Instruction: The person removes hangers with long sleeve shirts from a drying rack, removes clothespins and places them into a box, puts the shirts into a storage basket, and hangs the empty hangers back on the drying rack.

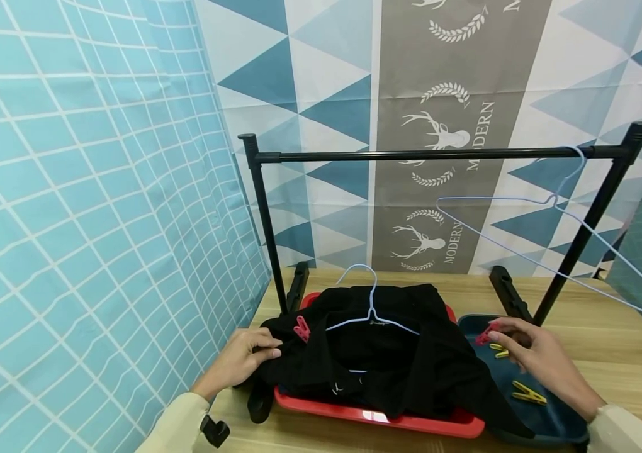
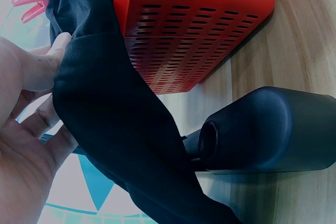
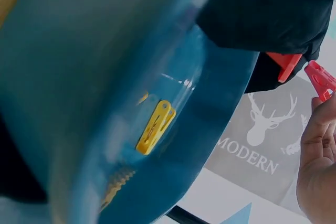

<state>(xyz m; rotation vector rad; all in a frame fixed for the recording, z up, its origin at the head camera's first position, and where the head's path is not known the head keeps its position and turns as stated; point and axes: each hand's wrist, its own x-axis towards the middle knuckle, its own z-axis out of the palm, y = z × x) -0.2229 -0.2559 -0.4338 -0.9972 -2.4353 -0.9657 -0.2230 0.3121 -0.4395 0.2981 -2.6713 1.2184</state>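
Observation:
A black collared shirt [image 1: 457,377] lies over a red basket [image 1: 428,425], a pale blue hanger [image 1: 372,308] set inside its neck. On its left shoulder side a pink clothespin [image 1: 301,328] is clipped near the hanger's arm. My left hand [image 1: 242,358] pinches the black cloth at the left, thumb and fingers at its edge; a length of cloth hangs below in the left wrist view. Above a dark blue basin [image 1: 502,377], my right hand [image 1: 536,352] holds a second pink clothespin [image 3: 319,78] between thumb and fingers, apart from the shirt.
Several yellow clothespins [image 1: 529,393] lie in the basin. A black rack [image 1: 411,155] stands behind the basket, its feet on the wooden table [image 1: 615,340]. Another pale blue hanger [image 1: 553,200] hangs at the bar's right end. A tiled curtain [image 1: 100,189] borders the left.

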